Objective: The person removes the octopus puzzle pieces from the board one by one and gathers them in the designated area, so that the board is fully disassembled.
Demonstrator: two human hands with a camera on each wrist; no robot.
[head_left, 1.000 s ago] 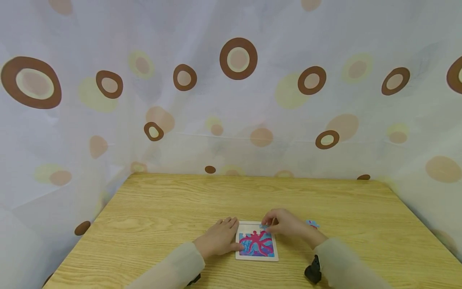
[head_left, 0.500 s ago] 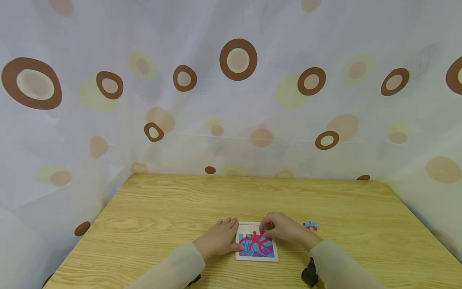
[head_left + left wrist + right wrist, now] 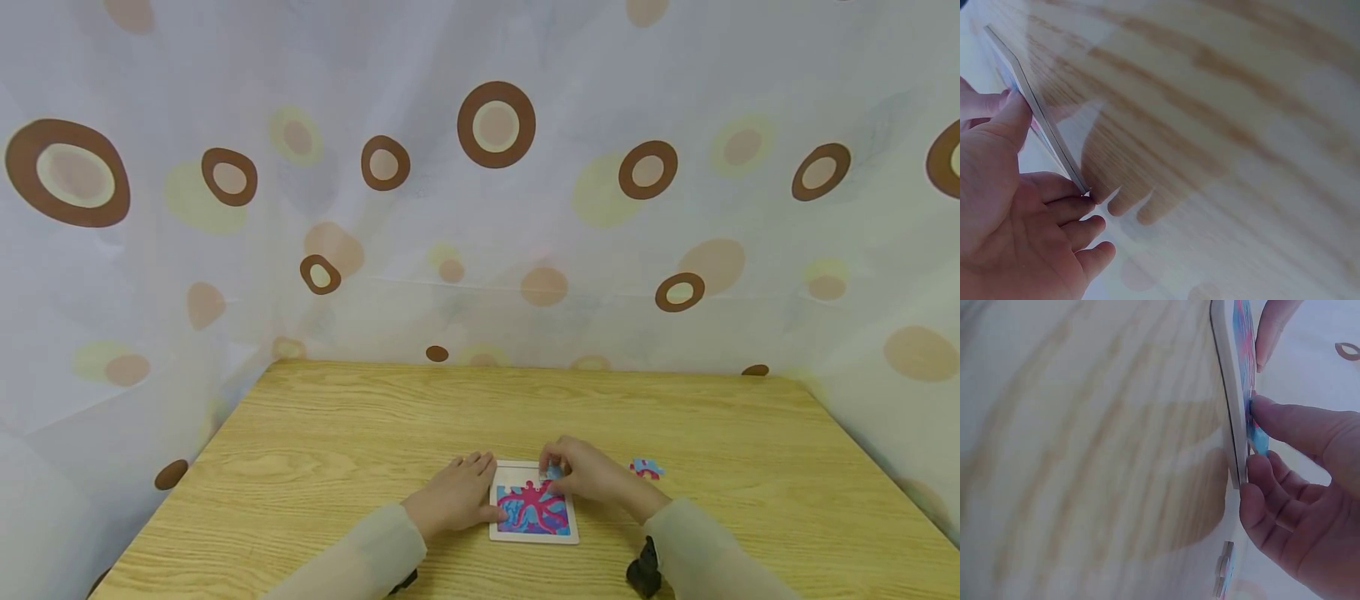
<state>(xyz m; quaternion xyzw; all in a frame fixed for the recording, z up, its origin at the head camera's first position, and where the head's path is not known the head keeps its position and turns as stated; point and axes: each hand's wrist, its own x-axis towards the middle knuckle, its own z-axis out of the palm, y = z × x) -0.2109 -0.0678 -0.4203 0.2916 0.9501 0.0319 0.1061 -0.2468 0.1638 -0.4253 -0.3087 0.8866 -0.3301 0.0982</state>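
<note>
A square jigsaw puzzle with a white frame (image 3: 536, 538) lies on the table, its lower part filled with a pink octopus on blue and purple. White backing shows at its upper left. My right hand (image 3: 592, 477) pinches a blue puzzle piece (image 3: 554, 472) at the frame's upper right corner. In the right wrist view that piece (image 3: 1260, 440) sits tilted between thumb and fingers, against the board. My left hand (image 3: 453, 497) rests along the left edge, its thumb (image 3: 1013, 119) on the frame and its other fingers loosely extended beside it.
Another blue and pink piece (image 3: 647, 468), possibly several joined, lies to the right of the puzzle, past my right hand. The wooden table (image 3: 360, 417) ends at a patterned curtain (image 3: 495, 317). A black device (image 3: 643, 571) is strapped at my right wrist.
My right hand has shifted slightly left and nearer to the puzzle's upper right corner with the piece, uncovering more of the loose piece on the right. The left hand has stayed in place.
</note>
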